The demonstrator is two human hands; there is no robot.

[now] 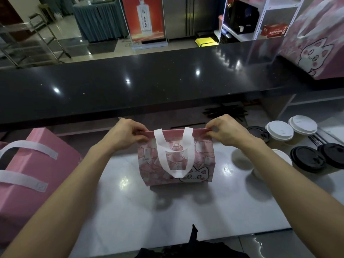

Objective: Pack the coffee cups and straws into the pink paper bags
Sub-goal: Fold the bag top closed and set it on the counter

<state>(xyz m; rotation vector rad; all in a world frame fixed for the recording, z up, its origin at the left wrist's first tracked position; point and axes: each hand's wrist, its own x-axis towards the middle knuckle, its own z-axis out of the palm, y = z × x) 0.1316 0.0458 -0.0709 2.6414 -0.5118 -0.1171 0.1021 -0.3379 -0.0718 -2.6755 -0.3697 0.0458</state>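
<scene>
Head view: a small pink paper bag with a cartoon cat print stands upright in the middle of the glossy white worktop, its white ribbon handles drooping down the near face. The left hand pinches the bag's top edge at the left corner, and the right hand pinches the same edge at the right corner, fingers closed on the paper. To the right, paper coffee cups with white lids sit beside cups with black lids. Dark straws lie further back under the black polished counter. A larger plain pink bag stands at the left edge, and another cat-print bag stands up on the counter, far right.
</scene>
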